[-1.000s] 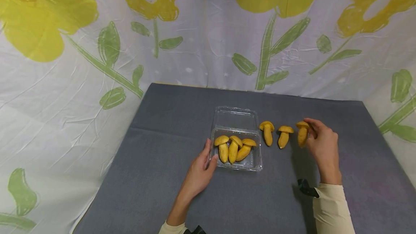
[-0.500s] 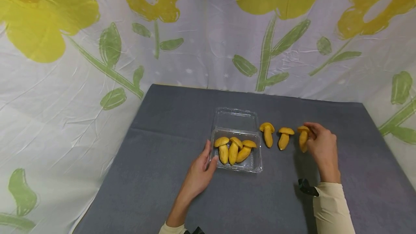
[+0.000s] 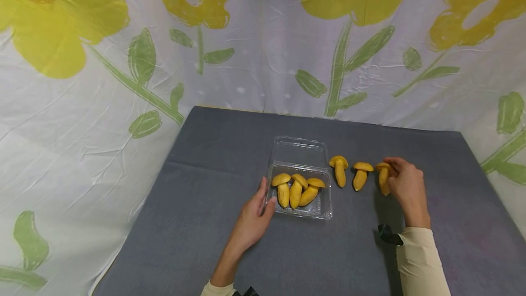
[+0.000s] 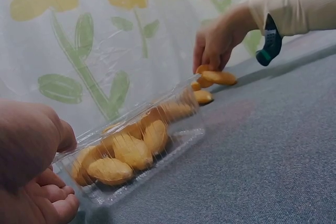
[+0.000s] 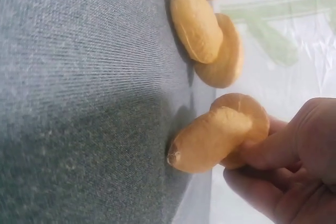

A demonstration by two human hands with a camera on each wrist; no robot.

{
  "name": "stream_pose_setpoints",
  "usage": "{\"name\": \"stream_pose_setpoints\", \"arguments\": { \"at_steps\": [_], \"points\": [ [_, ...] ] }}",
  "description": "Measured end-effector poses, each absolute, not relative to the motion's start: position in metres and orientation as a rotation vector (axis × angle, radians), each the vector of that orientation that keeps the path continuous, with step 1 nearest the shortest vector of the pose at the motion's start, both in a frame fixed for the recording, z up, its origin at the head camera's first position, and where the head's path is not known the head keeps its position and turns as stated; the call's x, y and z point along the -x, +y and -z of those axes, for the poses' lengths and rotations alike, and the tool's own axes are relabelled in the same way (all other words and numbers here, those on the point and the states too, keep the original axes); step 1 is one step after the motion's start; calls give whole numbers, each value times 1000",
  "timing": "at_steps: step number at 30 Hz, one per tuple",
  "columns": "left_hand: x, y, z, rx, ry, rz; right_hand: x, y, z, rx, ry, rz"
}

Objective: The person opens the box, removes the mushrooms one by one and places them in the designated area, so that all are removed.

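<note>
A clear plastic clamshell container [image 3: 302, 214] lies with its lid laid back, and three yellow mushrooms [image 3: 283, 191] are inside it. My left hand [image 3: 250, 223] grips the container's left side, thumb at the rim in the left wrist view. To the right, my right hand [image 3: 408, 187] pinches another yellow mushroom [image 5: 210, 137] by its cap between thumb and fingers. That mushroom's stem tip is at or just above the cloth; I cannot tell if it touches. Between container and right hand lie two more mushrooms, one [image 3: 339, 172] by the lid and one [image 3: 360, 177] nearer the hand.
A grey cloth [image 3: 197, 223] covers the table. Behind and beside it hangs a white curtain [image 3: 263, 49] printed with yellow flowers. The container's lid [image 3: 300, 152] lies flat toward the back. A dark strap [image 3: 389, 235] sits at the right wrist.
My right hand has lowered its mushroom slightly toward the cloth, bringing it into line with the other two. My left hand and the container stay where they were.
</note>
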State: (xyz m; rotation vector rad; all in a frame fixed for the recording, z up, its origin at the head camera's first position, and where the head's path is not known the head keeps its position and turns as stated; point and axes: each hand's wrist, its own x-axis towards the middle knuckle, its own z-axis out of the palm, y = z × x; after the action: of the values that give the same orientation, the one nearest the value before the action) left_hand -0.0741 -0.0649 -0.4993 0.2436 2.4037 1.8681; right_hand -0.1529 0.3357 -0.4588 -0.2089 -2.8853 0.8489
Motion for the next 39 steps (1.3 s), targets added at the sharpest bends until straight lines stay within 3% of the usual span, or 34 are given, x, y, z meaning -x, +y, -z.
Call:
{"name": "stream_pose_setpoints", "arguments": {
  "at_steps": [39],
  "points": [
    [73,-64,499,-210,2390,-1879,158,343,468,170,-2937,-815]
  ]
}}
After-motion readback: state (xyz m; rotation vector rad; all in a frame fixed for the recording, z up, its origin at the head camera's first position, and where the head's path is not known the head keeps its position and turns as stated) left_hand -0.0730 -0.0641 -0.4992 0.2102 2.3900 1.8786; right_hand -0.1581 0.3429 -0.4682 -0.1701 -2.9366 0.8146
